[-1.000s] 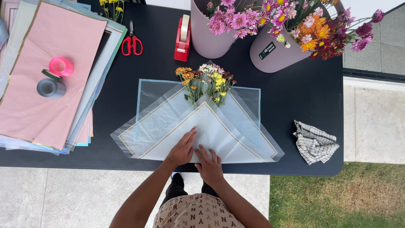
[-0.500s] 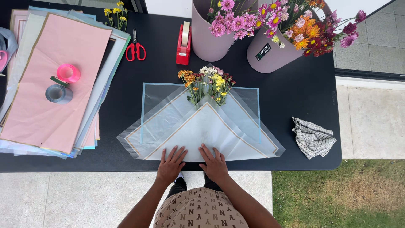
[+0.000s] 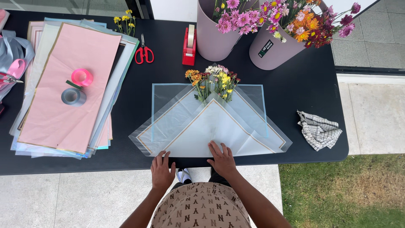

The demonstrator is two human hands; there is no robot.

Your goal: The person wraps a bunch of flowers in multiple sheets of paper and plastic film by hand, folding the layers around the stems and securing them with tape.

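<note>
A stack of translucent wrapping sheets (image 3: 211, 126) is laid out at the middle of the black worktop (image 3: 303, 93), reaching to its near edge. The uppermost sheet is pale and frosted, edged with a thin gold line, and is folded into a peak that points toward the far edge; beneath it a square sheet with a light blue border is seen, and further clear layers fan out to left and right. A small bunch of flowers (image 3: 213, 80) in yellow, orange, white and dark red is tucked behind the peak, with green stems partly veiled by the frosted layer.

The right hand (image 3: 222, 159) is pressed flat on the near edge of the top sheet, its fingers (image 3: 215, 148) spread and extended. The left hand (image 3: 162, 169) is set at the near edge of the worktop, just beside the sheets' lower left border, with fingers loosely spread; whether the sheet is touched cannot be told.

Toward the left end a pile of pink and pastel papers (image 3: 67, 84) is stacked, and a pink ribbon roll (image 3: 82, 77) and a grey tape roll (image 3: 73, 96) are placed on it. Red scissors (image 3: 144, 53) and a red tape dispenser (image 3: 189, 45) are seen near the far edge, beside two mauve buckets (image 3: 213, 40) filled with flowers. A checked cloth (image 3: 318, 130) is crumpled near the right end.
</note>
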